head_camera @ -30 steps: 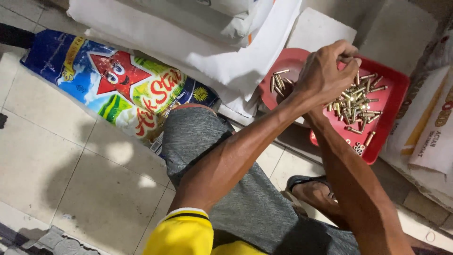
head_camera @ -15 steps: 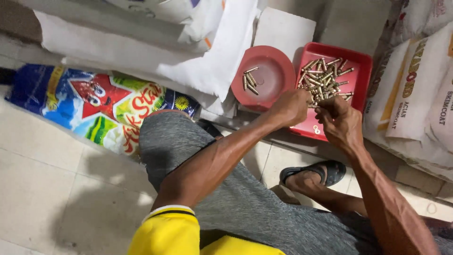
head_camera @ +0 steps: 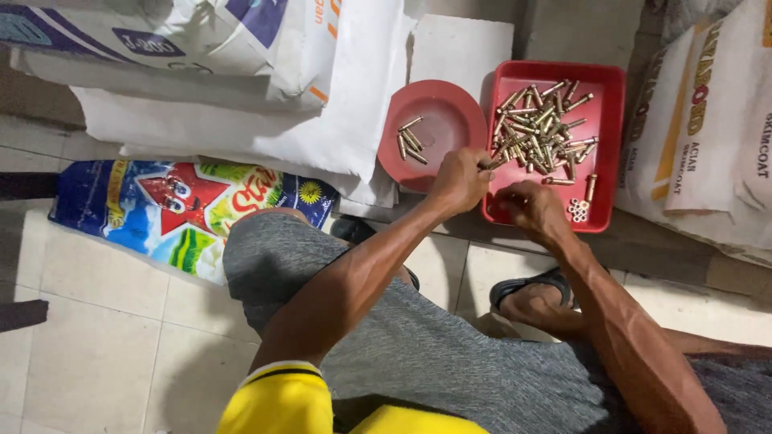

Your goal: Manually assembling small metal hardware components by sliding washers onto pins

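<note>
While the left hand (head_camera: 460,182) pinched one small brass pin at the near-left edge of the red rectangular plastic tray (head_camera: 613,146), the right hand (head_camera: 527,209) rested curled beside it, contents indiscernible. Loose brass pins (head_camera: 540,128) lay just beyond both hands, pointing every way; the round red plastic dish (head_camera: 434,120) sat nearer the left hand.

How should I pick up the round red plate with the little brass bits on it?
Take the round red plate by its raised rim at the bare top edge, coming from above. It lies flat, and the brass pieces sit toward its left side. The left hand covers its lower right edge, and the red tray crowds its right, so keep it level.
</note>
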